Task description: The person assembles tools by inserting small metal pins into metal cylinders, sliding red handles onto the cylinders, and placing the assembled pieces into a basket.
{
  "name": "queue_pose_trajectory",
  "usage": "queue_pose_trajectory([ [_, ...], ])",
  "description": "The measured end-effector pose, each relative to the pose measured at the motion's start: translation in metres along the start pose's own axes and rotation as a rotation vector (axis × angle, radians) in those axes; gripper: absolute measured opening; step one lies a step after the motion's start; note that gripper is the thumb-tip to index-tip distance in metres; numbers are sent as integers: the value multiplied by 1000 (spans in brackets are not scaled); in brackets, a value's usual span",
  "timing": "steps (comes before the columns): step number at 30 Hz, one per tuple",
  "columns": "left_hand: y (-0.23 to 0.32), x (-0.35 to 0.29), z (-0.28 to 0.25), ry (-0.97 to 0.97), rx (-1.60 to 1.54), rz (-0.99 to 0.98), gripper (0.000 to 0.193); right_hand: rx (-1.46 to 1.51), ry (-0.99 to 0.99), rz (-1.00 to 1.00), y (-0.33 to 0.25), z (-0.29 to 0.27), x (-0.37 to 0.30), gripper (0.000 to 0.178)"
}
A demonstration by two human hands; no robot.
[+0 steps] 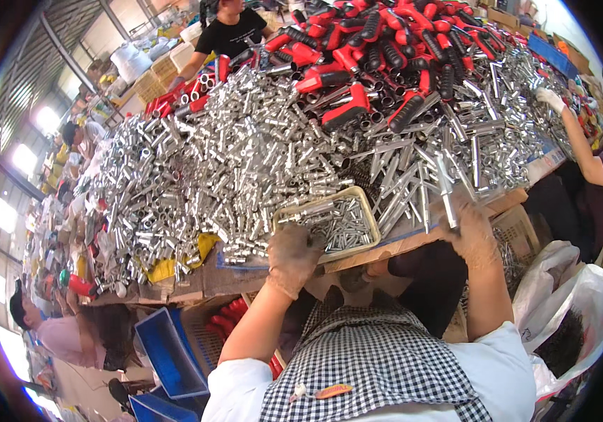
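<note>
My right hand (472, 231), in a brown-grey work glove, is closed around the lower end of a shiny silver metal tube (446, 195), which points up and away over the heap. My left hand (292, 259), gloved alike, is curled at the left front corner of a cream plastic tray (374, 224); whatever its fingers hold, if anything, is hidden. Small thin metal pieces (346, 224) lie in that tray. Behind it and to the left spreads a large heap of short silver sockets (245, 148). Longer silver tubes (400, 184) lie between the tray and my right hand.
Red and black tool handles (386, 56) are piled at the back. A person's white-gloved hand (550, 98) reaches in from the right; another person (231, 35) stands behind the heap. Blue bins (168, 352) sit below at left, a white sack (569, 302) at right.
</note>
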State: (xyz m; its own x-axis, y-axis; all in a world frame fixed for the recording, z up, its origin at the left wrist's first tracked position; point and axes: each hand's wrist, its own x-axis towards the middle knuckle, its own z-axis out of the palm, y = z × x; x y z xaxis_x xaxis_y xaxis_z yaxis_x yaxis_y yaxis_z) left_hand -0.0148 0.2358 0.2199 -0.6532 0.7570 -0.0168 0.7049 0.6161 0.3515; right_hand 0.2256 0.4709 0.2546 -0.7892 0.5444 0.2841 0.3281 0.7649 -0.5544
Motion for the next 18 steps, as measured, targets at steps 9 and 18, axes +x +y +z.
queue_pose_trajectory([
  [9, -43, -9, 16, 475, -562, 113, 22, 704, -369, 61, -40, 25, -5, 39],
  [18, -29, -33, -18, -124, -1050, 380, 41, 665, -527, 56, -59, 37, 9, 38],
])
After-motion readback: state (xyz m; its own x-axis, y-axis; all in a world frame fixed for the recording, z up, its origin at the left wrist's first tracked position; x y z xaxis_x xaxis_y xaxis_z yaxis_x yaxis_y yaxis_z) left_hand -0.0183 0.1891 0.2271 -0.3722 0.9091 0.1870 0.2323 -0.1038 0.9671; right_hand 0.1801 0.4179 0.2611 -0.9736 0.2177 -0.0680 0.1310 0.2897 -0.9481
